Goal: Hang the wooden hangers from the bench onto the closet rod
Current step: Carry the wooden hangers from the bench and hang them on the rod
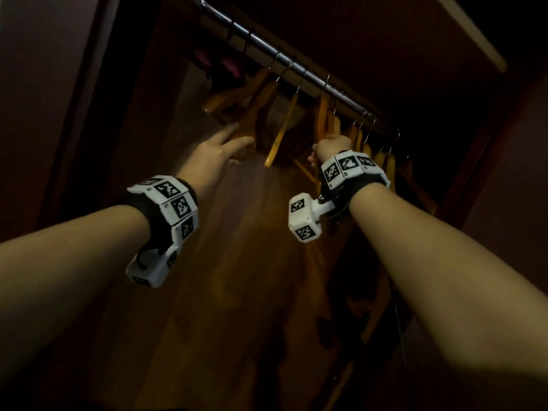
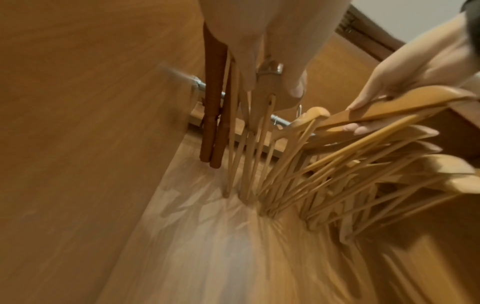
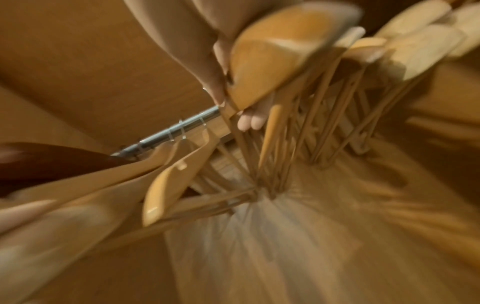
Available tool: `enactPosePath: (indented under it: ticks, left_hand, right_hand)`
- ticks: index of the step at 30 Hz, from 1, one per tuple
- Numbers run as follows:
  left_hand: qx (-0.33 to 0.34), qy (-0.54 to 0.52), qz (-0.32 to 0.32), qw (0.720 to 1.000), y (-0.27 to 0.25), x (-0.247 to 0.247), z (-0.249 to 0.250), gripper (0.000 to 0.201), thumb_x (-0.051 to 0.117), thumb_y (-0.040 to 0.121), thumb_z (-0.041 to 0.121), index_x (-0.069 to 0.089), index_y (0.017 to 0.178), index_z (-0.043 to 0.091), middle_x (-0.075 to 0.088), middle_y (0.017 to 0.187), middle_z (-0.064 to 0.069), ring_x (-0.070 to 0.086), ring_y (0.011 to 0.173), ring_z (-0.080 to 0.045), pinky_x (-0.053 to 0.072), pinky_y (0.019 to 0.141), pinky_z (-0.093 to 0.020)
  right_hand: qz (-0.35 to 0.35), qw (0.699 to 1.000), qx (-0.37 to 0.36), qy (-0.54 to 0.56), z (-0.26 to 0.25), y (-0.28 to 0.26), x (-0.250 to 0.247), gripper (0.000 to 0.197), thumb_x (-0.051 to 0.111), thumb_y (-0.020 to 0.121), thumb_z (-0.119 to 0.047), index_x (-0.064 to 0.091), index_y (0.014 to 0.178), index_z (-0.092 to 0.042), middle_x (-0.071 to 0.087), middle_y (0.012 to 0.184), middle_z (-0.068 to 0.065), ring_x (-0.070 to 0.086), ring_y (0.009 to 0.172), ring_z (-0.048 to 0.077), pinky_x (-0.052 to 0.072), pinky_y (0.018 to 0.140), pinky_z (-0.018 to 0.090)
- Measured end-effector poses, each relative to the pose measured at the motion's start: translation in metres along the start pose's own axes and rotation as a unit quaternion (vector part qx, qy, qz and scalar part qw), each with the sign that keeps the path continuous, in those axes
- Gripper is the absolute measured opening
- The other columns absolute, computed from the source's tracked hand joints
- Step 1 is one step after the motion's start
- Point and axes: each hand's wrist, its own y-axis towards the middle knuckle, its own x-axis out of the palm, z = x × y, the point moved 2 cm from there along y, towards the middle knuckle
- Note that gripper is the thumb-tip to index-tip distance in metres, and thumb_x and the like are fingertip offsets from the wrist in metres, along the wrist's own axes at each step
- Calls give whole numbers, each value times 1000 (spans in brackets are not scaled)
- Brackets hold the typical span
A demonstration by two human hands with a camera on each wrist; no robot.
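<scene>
Head view's hidden right hand (image 1: 332,146), in left wrist view fingers (image 2: 355,129) clamped around hanger (image 2: 405,107); left hand (image 1: 219,149) open.

Pale wooden hangers (image 1: 281,129) hang by metal hooks in a tilted, crowded row along the closet rod (image 1: 296,68).

Hangers (image 2: 335,158) smooth pale wood; rod (image 1: 299,66) shiny metal.

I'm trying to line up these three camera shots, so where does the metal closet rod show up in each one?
Head: closet rod runs diagonally from top centre down to the right, above both hands.
Left wrist: short stretch at centre, behind the hangers.
Right wrist: left of centre, slanting up to the right hand.
Shared landmark: the gripped wooden hanger.
</scene>
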Motion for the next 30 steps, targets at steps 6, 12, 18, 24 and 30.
enactPosePath:
  ticks: [6,12,18,24,30]
  left_hand:
    - [6,-20,16,1000,-2,2,-1,47,47,93,-5,44,138,10,26,151,-17,33,137,-30,19,92,-7]
    - [13,-30,22,999,-1,2,-7,45,53,89,-6,51,133,7,35,146,-22,35,135,-37,21,101,-21]
    - [7,-23,32,999,-5,0,-10,46,50,92,-2,47,136,11,32,149,-14,37,133,-27,11,92,1]
    - [3,-49,35,998,-6,4,-9,49,51,90,-9,47,135,8,31,149,-16,39,132,-28,11,84,12]
    - [9,-61,40,997,-4,4,-9,49,51,88,-12,49,133,5,32,147,-20,39,129,-24,13,82,15]
  right_hand:
    - [18,999,-38,-24,5,28,6,50,43,89,-1,45,137,-15,62,108,9,63,92,26,52,75,33]
    - [40,997,-53,-42,9,49,11,50,45,91,0,46,136,-20,59,123,9,64,100,27,51,64,26]
    - [16,998,-20,-59,6,61,3,50,44,93,1,44,137,-23,56,112,10,64,96,30,49,36,19]
    - [-21,993,-36,-110,15,63,-4,52,42,96,-3,36,143,-23,53,112,9,57,57,15,46,34,18]
    - [-78,989,-21,-124,12,42,-6,67,51,91,0,24,148,-22,37,145,12,61,99,33,53,56,32]
